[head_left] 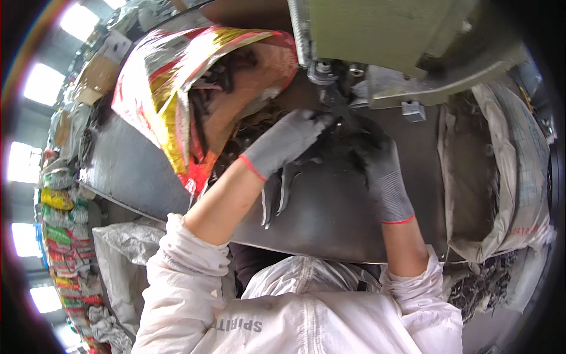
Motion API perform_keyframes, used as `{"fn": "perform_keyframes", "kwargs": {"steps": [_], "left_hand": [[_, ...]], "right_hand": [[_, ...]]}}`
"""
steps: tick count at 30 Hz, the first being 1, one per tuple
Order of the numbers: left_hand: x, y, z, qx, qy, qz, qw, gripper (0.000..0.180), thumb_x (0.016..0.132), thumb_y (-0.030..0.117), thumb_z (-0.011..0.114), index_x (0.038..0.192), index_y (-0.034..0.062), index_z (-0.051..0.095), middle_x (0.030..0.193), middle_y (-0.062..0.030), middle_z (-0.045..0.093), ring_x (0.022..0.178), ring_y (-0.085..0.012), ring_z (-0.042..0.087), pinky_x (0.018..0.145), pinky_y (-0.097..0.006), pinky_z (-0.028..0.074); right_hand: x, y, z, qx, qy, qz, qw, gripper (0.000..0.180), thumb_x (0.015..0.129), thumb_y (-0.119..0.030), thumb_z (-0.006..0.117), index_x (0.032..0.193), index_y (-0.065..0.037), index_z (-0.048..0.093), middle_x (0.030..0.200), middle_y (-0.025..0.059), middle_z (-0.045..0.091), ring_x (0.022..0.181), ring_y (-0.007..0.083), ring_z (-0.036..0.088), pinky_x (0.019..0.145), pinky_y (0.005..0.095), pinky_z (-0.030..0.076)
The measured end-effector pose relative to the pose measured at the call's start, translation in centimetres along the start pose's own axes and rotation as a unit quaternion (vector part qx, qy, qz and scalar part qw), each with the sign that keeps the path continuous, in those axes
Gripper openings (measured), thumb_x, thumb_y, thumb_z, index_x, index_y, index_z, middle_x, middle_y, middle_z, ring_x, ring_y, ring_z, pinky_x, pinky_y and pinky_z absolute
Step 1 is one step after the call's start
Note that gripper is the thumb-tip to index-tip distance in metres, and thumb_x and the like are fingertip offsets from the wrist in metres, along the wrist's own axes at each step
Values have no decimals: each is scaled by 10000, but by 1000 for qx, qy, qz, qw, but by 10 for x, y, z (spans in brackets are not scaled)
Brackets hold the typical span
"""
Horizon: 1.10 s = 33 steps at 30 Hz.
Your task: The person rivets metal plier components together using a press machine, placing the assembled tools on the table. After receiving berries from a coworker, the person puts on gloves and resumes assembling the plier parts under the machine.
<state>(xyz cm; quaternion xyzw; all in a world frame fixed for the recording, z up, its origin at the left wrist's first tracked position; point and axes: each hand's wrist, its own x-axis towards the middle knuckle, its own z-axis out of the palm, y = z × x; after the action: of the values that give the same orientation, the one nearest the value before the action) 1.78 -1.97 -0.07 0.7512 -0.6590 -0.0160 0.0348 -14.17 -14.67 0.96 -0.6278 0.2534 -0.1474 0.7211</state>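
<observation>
A: While both gloved hands meet under the green metal press machine (377, 35), what does the head view show them holding?

B: The left hand (286, 141), in a grey knit glove, has its fingers together, pinched on a small dark metal piece (337, 121) just below the machine's head. The right hand (377, 159), also in a grey glove, touches that piece from the other side; whether it is clamped on it I cannot tell.

A: And around the machine?

B: Below it runs the dark steel worktable (330, 218). Left of the machine a shiny red-and-gold foil sack (171, 76) lies open, dark metal parts (242, 135) spilling from it. Right of the machine stands a white woven sack (519, 177).

A: How far along does the work look?

B: Early or midway, I judge: the foil sack looks well filled, and loose parts lie on the table near the left wrist.
</observation>
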Motion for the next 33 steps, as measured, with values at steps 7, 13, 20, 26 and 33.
{"fn": "perform_keyframes", "kwargs": {"steps": [7, 13, 20, 26, 33], "left_hand": [[15, 13, 6, -262, -18, -146, 954, 284, 841, 1, 462, 1114, 4, 541, 887, -159, 605, 787, -300, 613, 706, -338, 523], [18, 31, 1, -448, -18, -305, 840, 203, 869, 147, 518, 935, -34, 582, 802, -193, 621, 703, -287, 638, 625, -366, 518], [-18, -18, 7, 74, 179, -139, 971, 220, 914, 197, 460, 999, 24, 566, 931, -179, 607, 801, -296, 616, 623, -423, 487], [-96, -104, -15, 181, 102, -345, 916, 416, 916, 290, 450, 1217, 4, 479, 1167, -262, 534, 1048, -400, 544, 887, -452, 452], [-123, -133, 20, 240, 43, -375, 894, 522, 898, 214, 449, 1361, 34, 287, 1350, -227, 363, 1234, -366, 371, 1027, -411, 312]], "right_hand": [[7, 21, 1, -36, 51, -21, 998, 394, 803, -33, 505, 1195, 9, 513, 813, 63, 627, 586, 57, 502, 482, 206, 396], [13, 29, -5, -5, 37, 48, 998, 388, 807, -33, 518, 1193, 11, 510, 812, 61, 609, 611, 79, 526, 493, 216, 413], [6, 21, 0, 26, 31, 86, 995, 414, 847, -17, 509, 1255, 11, 443, 804, 83, 600, 529, 88, 516, 441, 228, 414], [3, 18, -5, 56, 19, 94, 994, 426, 861, -25, 504, 1280, -12, 428, 794, 84, 598, 530, 84, 512, 439, 224, 413], [-1, 13, 0, 8, 28, 65, 997, 408, 842, -18, 516, 1248, -8, 477, 864, 64, 608, 603, 49, 508, 490, 212, 420]]}}
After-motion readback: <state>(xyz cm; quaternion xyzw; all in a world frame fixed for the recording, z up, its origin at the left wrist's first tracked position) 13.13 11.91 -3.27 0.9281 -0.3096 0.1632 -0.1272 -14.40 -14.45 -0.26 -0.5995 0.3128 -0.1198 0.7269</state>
